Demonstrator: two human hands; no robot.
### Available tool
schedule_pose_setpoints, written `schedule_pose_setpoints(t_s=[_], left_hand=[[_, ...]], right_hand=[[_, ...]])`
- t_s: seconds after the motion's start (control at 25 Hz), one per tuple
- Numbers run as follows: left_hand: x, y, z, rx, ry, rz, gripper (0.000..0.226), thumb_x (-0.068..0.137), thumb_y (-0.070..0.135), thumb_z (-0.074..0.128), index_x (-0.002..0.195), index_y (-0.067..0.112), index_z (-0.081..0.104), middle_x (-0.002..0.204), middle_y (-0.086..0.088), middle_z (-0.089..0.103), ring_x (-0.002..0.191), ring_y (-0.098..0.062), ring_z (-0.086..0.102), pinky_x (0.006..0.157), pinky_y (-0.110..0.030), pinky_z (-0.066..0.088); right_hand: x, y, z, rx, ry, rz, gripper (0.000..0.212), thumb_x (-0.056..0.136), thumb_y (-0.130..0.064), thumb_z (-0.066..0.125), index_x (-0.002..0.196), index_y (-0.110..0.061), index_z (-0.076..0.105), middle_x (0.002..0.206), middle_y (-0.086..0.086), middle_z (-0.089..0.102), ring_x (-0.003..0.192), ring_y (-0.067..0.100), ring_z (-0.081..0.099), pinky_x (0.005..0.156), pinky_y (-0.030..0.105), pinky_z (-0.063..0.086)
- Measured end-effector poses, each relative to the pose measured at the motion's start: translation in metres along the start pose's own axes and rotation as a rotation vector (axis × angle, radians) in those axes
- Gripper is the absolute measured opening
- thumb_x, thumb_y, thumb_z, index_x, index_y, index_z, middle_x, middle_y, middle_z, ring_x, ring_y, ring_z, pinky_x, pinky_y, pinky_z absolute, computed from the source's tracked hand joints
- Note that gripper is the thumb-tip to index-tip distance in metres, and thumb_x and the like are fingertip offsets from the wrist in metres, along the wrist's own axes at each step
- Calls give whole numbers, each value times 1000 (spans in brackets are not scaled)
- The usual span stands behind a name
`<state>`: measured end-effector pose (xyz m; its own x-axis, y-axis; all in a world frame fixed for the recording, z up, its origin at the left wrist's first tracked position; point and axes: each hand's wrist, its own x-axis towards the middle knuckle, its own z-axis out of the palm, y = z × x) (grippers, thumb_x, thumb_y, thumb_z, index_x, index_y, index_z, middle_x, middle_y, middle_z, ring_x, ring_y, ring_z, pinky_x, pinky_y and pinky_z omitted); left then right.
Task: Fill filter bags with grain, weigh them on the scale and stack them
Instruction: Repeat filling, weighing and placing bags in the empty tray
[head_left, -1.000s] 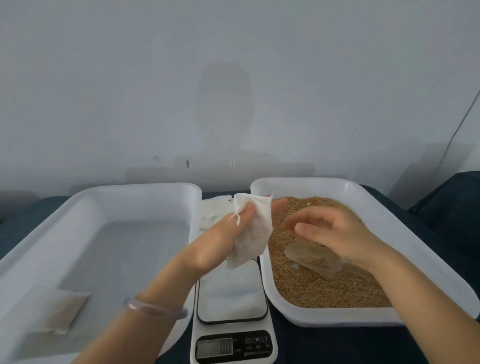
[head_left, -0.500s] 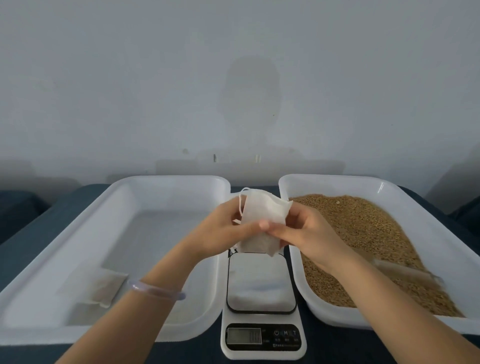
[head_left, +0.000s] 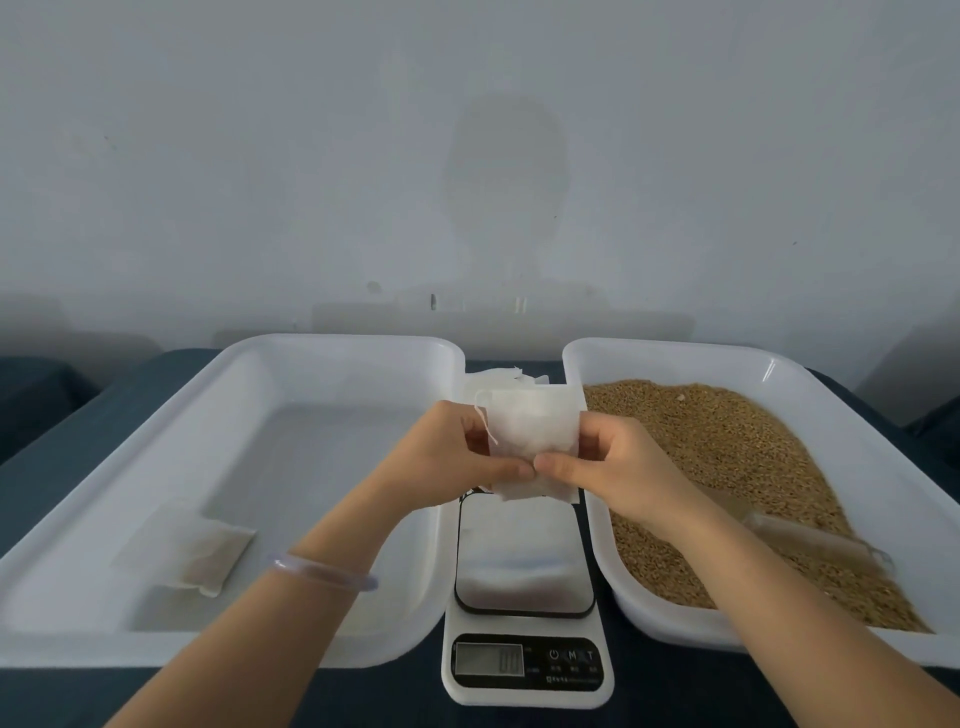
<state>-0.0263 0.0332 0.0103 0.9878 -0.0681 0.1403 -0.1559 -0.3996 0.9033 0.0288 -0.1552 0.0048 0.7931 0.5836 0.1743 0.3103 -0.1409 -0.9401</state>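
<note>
A white filter bag (head_left: 527, 431) with a drawstring hangs above the far end of the scale (head_left: 524, 592). My left hand (head_left: 457, 462) pinches its left side and my right hand (head_left: 613, 467) pinches its right side, thumbs nearly meeting on its front. The right tray (head_left: 831, 395) holds brown grain (head_left: 727, 457) with a clear scoop (head_left: 810, 535) lying in it. In the left tray (head_left: 260, 374) one filled bag (head_left: 202, 556) lies flat at the near left. The scale's platform carries nothing.
Spare white filter bags (head_left: 493, 376) lie between the two trays behind the scale. The trays and scale stand on a dark blue surface (head_left: 78, 447) against a pale wall.
My right hand left the scoop in the grain and came across to the bag. Both hands now hold the bag, squarer and more centred over the scale. The camera view shifted left.
</note>
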Motion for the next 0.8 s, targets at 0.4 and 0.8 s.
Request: schedule_pose_setpoints(t_s=[0.4, 0.8], left_hand=[[5, -6, 8, -79, 183, -72, 41, 71, 23, 81, 100, 31, 55, 99, 3, 63, 81, -10, 65, 73, -32, 57], [9, -19, 12, -112, 165, -99, 17, 83, 14, 70, 93, 21, 59, 74, 6, 65, 67, -12, 67, 64, -30, 56]], right_hand=[[2, 12, -50, 530, 140, 354, 40, 67, -14, 71, 104, -1, 61, 90, 16, 72, 82, 22, 72, 60, 29, 56], [-5, 59, -110, -148, 100, 725, 25, 82, -10, 71, 101, 0, 59, 84, 15, 73, 74, 26, 72, 49, 28, 52]])
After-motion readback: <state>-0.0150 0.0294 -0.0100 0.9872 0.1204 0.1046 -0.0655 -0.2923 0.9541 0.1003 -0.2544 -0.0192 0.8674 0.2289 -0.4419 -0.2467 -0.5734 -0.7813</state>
